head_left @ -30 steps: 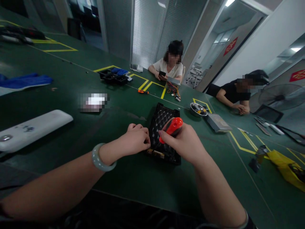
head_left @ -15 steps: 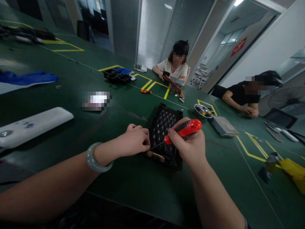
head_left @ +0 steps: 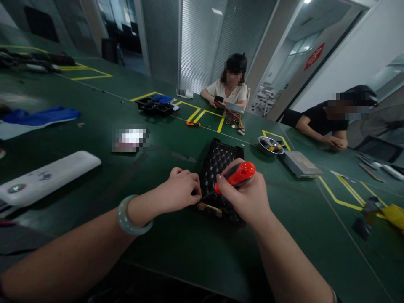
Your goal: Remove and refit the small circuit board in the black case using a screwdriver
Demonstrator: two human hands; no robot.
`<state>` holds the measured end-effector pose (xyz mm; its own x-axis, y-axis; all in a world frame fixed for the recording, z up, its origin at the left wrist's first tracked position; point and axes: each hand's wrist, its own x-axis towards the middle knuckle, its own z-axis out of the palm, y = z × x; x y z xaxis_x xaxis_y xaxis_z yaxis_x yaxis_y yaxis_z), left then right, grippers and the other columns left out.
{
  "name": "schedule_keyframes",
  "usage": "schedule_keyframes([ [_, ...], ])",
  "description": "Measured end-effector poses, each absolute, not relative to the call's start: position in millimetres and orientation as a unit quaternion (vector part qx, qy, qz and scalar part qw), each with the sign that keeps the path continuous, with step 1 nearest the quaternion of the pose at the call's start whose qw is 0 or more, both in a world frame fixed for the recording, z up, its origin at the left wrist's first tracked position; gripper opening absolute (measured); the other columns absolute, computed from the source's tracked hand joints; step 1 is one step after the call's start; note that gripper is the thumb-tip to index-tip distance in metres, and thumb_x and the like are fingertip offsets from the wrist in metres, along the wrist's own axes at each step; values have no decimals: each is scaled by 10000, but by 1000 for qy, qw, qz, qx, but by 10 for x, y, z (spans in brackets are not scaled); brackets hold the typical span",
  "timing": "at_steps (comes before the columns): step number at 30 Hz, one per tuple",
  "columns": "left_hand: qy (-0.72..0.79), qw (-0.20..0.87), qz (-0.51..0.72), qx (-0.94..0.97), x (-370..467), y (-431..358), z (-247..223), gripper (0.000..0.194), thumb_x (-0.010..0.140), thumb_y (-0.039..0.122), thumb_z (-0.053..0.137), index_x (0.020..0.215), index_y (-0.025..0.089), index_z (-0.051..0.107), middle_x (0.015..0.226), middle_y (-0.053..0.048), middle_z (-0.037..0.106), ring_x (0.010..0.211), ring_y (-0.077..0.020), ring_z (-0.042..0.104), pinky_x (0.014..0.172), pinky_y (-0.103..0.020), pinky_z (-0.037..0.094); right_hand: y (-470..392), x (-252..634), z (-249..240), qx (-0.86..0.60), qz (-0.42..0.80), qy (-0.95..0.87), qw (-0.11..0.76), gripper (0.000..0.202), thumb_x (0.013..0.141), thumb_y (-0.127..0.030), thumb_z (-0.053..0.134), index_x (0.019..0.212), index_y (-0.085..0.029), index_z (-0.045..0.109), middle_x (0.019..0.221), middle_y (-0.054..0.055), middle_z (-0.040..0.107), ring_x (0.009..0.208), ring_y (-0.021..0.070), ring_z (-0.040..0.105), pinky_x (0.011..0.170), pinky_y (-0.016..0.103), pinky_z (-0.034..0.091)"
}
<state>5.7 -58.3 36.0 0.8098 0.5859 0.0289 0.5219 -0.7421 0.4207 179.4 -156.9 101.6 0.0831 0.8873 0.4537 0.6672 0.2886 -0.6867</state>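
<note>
My right hand (head_left: 249, 197) is wrapped round the red and black handle of a screwdriver (head_left: 243, 172). Its thin shaft slants down to the left and ends by my left fingertips. A black case with a diamond-patterned face (head_left: 218, 159) lies on the table beneath both hands. At its near left corner is a small gold-coloured strip (head_left: 210, 209), just below the screwdriver's tip. My left hand (head_left: 179, 189), with a pale bangle (head_left: 134, 215) on its wrist, has its fingers curled together at the case's left edge. Whatever they pinch there is hidden.
On the green table lie a long white device (head_left: 50, 176), a blurred-out bright item (head_left: 130, 140), black trays (head_left: 156, 105), an orange screwdriver (head_left: 193, 124), a metal bowl (head_left: 270, 145), a grey box (head_left: 301, 164) and blue gloves (head_left: 41, 115). Two people sit across the table.
The screwdriver's handle and my right hand have shifted slightly left relative to the case. My left hand keeps its place at the edge. The whole view has moved a little.
</note>
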Motion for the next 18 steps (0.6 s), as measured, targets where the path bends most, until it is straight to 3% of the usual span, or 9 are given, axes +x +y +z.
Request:
schedule_keyframes([
  [8, 296, 196, 93, 930, 52, -582, 330, 177, 844, 289, 615, 761, 248, 766, 1007, 1, 692, 972, -208, 565, 936, -419, 236, -1577, 1778, 1000, -571, 124, -663, 468, 89, 820, -240, 684, 769, -208, 618, 709, -25, 644, 606, 127, 615, 605, 277, 478],
  [18, 292, 201, 96, 930, 45, -566, 320, 170, 843, 291, 623, 766, 256, 770, 1015, -2, 698, 991, -220, 571, 932, -442, 220, -1531, 1813, 991, -616, 150, -649, 421, 138, 837, -321, 675, 844, -213, 589, 756, -7, 651, 672, 156, 609, 634, 307, 477],
])
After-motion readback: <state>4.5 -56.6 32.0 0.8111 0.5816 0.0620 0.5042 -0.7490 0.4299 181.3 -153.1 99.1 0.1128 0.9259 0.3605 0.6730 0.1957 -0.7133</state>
